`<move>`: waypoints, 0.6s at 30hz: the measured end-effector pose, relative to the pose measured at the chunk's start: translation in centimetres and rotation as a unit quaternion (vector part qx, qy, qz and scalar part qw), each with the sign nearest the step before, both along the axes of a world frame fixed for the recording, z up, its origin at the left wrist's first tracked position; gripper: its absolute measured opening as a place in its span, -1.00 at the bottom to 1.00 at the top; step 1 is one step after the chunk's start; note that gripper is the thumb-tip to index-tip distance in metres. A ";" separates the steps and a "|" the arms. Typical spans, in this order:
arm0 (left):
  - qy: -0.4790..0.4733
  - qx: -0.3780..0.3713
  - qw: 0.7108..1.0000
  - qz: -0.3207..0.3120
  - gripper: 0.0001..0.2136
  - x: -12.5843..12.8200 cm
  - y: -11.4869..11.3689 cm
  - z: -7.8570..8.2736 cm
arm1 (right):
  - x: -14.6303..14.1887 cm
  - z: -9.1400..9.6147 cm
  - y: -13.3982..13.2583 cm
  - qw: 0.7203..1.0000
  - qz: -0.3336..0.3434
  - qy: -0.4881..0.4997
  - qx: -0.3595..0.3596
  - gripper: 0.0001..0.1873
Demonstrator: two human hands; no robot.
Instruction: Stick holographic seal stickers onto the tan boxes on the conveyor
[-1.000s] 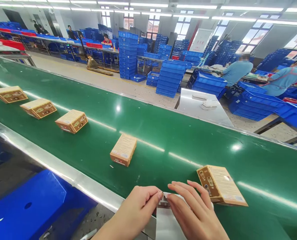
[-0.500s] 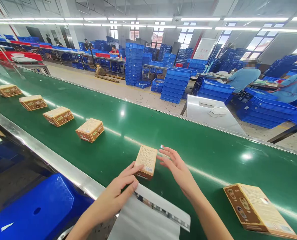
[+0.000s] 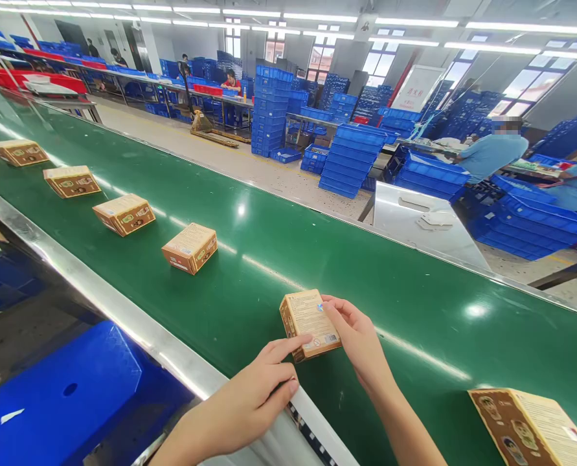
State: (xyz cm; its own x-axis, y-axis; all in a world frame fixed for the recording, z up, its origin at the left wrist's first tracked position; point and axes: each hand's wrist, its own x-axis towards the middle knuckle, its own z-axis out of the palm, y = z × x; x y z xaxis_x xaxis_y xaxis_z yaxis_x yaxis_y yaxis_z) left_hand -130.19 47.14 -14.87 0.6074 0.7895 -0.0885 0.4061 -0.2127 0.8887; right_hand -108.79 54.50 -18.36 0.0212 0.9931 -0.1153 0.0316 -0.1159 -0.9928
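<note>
Your left hand point(image 3: 249, 404) steadies the small carton point(image 3: 309, 323) at its 6 o'clock edge while your right hand point(image 3: 361, 340) pinches its 3 o'clock side; it looks light, stiff, crushable.

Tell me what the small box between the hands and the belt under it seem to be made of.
The small box looks like matte printed cardboard: tan faces, sharp folded edges, fine print. The belt seems smooth glossy green plastic or rubber, since the ceiling lights reflect on it; which one is unclear.
</note>
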 end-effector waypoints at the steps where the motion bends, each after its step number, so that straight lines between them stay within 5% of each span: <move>1: -0.002 -0.004 1.000 -0.003 -0.74 0.2 0.0 -0.1 | 0.1 -0.1 -0.2 1.000 0.000 -0.005 0.002 -0.52; 12: -0.003 -0.022 0.999 -0.038 -0.75 2.6 -0.1 0.3 | 2.1 -0.5 -1.8 0.983 -0.055 -0.163 0.060 -0.61; 18: -0.014 -0.023 0.999 -0.034 -0.74 4.5 -0.6 1.2 | 4.4 1.8 -1.4 0.964 -0.062 -0.253 0.049 -0.60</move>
State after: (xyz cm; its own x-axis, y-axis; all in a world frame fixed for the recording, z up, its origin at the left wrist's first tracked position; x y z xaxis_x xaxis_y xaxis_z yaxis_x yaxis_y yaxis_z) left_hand -125.72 46.55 -13.64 0.6615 0.7423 -0.1064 0.3666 -0.1964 0.9094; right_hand -104.41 53.08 -16.58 0.1702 0.9848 0.0360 0.5074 -0.0563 -0.8599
